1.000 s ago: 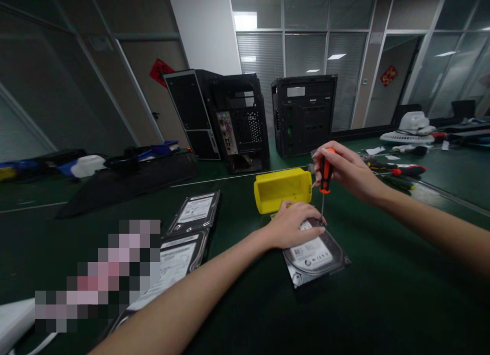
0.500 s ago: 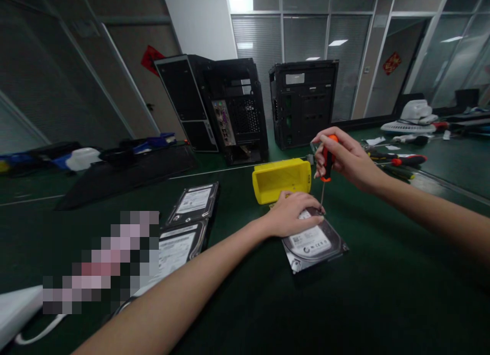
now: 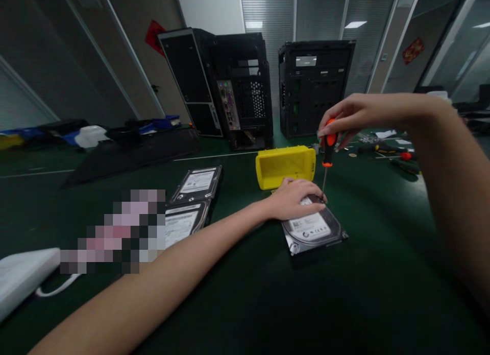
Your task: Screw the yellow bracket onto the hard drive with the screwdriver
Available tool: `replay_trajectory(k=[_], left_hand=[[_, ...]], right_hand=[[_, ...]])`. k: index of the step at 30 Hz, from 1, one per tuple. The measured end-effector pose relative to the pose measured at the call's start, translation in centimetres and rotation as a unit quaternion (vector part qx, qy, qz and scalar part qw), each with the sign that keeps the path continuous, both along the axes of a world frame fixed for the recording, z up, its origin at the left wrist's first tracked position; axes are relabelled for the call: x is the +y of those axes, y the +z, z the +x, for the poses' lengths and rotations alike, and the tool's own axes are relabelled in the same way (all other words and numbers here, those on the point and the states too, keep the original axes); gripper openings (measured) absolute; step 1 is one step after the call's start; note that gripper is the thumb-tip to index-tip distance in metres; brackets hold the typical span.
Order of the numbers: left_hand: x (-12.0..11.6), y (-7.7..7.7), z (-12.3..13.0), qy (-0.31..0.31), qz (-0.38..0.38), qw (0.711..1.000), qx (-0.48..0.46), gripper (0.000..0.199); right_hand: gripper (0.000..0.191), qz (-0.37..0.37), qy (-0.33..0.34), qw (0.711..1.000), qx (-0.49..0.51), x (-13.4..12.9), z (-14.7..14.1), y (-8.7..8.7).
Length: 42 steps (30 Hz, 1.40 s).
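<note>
A hard drive [image 3: 312,228] with a white label lies on the green tabletop. My left hand [image 3: 293,200] presses on its far left part, thumb across the label and fingers round toward the far corner. A screwdriver [image 3: 328,144] with an orange and black handle stands nearly upright, its tip at that far corner by my left fingertips. My right hand [image 3: 346,119] grips the handle from above with closed fingers, the wrist raised high. The screw under the tip is too small to make out. Just behind my left hand is a yellow plastic bin [image 3: 285,166], its opening facing me.
Two more hard drives, one farther off [image 3: 199,182] and one nearer [image 3: 186,222], lie on the left. Two black computer cases [image 3: 245,89] [image 3: 316,89] stand at the back. Pliers [image 3: 406,166] and other tools lie at right. A white box [image 3: 26,273] sits at left.
My right hand has turned over the screwdriver handle, with wrist and forearm lifted higher. The screwdriver tip stays at the drive's corner. My left hand holds its place, while the view has tilted down slightly.
</note>
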<state>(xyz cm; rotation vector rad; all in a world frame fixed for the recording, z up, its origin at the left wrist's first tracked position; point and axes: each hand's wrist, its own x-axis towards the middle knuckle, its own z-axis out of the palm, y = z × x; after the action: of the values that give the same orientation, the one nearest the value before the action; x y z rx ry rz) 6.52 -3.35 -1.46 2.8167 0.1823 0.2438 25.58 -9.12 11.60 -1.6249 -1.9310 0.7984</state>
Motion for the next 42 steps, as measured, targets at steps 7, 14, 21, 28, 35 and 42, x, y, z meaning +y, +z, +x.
replay_trajectory(k=[7,14,21,28,35,42], left_hand=[[-0.1,0.1,0.2,-0.002,0.012,1.0,0.001,0.036],[-0.4,0.3,0.3,-0.002,0.017,1.0,0.007,0.035],[-0.4,0.3,0.3,-0.006,0.015,1.0,0.003,0.034],[-0.4,0.2,0.2,-0.007,0.025,1.0,0.003,0.035],[-0.6,0.1,0.1,-0.009,0.07,0.997,-0.015,0.035],[-0.9,0.7,-0.3,0.012,0.133,0.991,-0.004,0.042]], right_hand=[[0.028,-0.03,0.058,0.997,-0.038,-1.6,-1.8,1.6],[0.013,0.014,0.081,0.997,0.009,-1.9,-1.0,1.4],[0.008,0.029,-0.021,0.992,0.119,0.0,-0.6,0.3],[0.009,0.09,-0.056,0.979,0.176,1.4,0.0,-0.5],[0.024,-0.049,0.076,0.992,-0.092,-1.5,-1.1,1.0],[0.029,-0.061,0.085,0.973,-0.204,-2.1,-1.9,1.5]])
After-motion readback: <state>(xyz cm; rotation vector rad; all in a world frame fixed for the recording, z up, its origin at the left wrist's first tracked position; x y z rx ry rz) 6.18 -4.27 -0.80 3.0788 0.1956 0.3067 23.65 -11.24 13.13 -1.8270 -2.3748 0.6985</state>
